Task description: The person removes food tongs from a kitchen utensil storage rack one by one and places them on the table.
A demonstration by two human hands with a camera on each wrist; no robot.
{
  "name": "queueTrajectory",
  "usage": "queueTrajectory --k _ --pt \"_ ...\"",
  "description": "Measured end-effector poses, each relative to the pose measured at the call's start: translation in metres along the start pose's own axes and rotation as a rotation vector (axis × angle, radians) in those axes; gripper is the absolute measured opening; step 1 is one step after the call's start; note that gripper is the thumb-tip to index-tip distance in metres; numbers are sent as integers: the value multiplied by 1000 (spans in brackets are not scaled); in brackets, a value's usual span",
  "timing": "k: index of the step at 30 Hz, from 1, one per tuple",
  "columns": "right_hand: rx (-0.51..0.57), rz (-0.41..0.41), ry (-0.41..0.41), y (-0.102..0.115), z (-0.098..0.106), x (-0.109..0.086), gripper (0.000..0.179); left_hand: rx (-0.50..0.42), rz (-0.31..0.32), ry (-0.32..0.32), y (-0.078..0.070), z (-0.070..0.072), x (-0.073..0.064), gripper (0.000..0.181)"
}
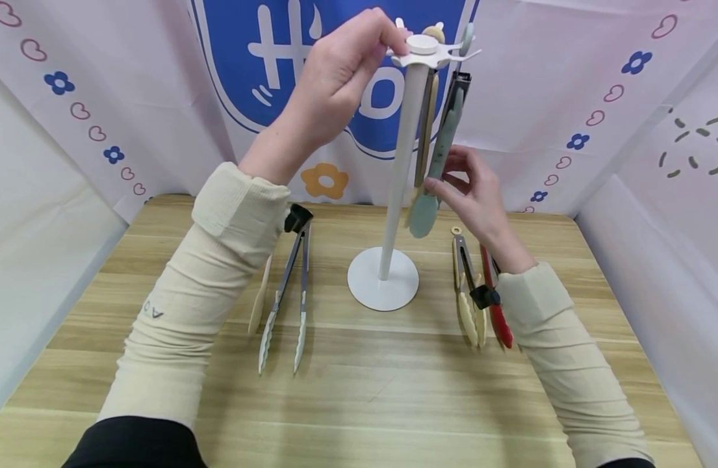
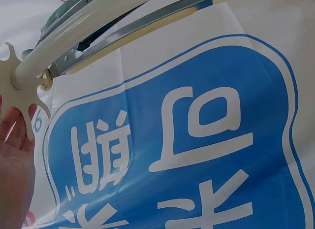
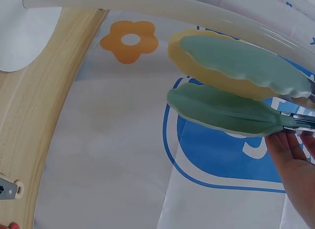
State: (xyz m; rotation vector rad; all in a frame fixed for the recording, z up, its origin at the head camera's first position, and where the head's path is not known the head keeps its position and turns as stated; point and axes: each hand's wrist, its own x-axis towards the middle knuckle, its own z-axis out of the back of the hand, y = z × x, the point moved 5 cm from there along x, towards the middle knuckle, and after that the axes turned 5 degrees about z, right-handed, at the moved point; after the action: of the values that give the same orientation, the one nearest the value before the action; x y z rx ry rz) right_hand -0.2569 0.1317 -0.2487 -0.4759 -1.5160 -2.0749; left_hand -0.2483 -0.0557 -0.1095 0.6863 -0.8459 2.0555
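Observation:
My left hand point(image 1: 341, 81) grips the edge of the white hook ring point(image 1: 401, 60) at the top of a white stand point(image 1: 401, 162). In the left wrist view, its fingers bend around one prong of the ring. My right hand point(image 1: 477, 198) holds green-tipped tongs point(image 1: 446, 140) partway down, with the thumb on the near arm. These tongs hang slightly tilted beside the pole, their green loop at a right-hand hook. Beige-tipped tongs point(image 3: 179, 66) hang close behind them, partly covered. In the right wrist view the green tips are spread apart.
White-tipped tongs point(image 1: 302, 325) lie spread on the wooden table point(image 1: 359, 403), left of the stand's round base point(image 1: 370, 289). A beige-tipped utensil point(image 1: 257, 309) lies beside them, partly hidden by my sleeve. On the right lie beige-tipped tongs point(image 1: 466, 318) and red-tipped tongs point(image 1: 500, 322). A printed cloth point(image 1: 528, 97) hangs behind.

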Motion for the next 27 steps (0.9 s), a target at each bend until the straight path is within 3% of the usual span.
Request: queueTrajectory --k 16,27 --pt "24 -28 -24 -2 11 -3 46 -5 21 4 -2 0 1 22" --pt "-55 -71 -58 -5 28 -6 45 0 19 0 -2 0 1 22"
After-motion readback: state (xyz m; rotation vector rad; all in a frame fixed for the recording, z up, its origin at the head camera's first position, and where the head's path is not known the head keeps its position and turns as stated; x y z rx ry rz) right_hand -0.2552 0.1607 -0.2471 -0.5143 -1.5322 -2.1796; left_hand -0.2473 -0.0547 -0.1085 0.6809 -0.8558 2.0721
